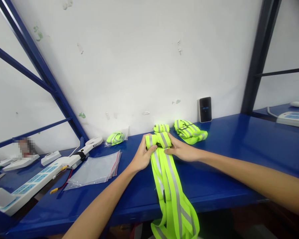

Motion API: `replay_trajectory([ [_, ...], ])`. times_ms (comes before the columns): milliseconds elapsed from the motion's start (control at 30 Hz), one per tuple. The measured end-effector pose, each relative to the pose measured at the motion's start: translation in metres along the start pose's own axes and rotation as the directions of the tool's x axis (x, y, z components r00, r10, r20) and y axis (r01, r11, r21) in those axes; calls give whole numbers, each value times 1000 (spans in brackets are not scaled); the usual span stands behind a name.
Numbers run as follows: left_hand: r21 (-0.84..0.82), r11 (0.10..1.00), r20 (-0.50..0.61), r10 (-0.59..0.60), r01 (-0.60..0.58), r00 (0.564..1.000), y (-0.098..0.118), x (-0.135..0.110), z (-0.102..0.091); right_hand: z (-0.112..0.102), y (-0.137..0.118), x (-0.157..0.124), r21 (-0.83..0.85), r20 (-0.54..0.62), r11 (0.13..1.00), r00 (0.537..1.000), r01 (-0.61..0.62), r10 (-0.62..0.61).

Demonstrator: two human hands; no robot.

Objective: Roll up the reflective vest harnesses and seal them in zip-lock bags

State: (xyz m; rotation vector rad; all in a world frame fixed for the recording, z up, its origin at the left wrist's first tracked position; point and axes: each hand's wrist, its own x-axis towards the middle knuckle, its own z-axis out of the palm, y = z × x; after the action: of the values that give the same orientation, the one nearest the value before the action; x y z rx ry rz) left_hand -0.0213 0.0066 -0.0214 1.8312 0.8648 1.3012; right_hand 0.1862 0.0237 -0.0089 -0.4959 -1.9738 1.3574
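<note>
A bundle of yellow-green reflective straps [173, 179] with silver stripes is partly rolled at its upper end and hangs over the table's front edge. My left hand [144, 153] grips the left side of the roll, thumb on top. From the right, my right hand [180, 148] closes on the same roll, its fingers partly hidden behind it. Just beyond my hands lies a small rolled strap [161, 128]. A looser folded bundle [189, 131] rests right of it. Farther left, another rolled strap [115, 137] sits in a clear bag.
Clear zip bags [94, 169] lie stacked at left on the blue table [229, 142]. Beyond them are a white power strip [37, 182], a small fan [94, 142] and a cable with yellow connectors [64, 181]. A black-faced device [205, 110] stands against the wall.
</note>
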Motion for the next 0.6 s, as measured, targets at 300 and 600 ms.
replay_trajectory([
  [300,-50,998,22,-39,40,999,5,1,-1,-5,11,4,-202,-51,977,996,62,-74],
  [600,-96,994,18,-55,57,998,-1,0,1,0,4,3,-73,-48,997,999,14,-18],
])
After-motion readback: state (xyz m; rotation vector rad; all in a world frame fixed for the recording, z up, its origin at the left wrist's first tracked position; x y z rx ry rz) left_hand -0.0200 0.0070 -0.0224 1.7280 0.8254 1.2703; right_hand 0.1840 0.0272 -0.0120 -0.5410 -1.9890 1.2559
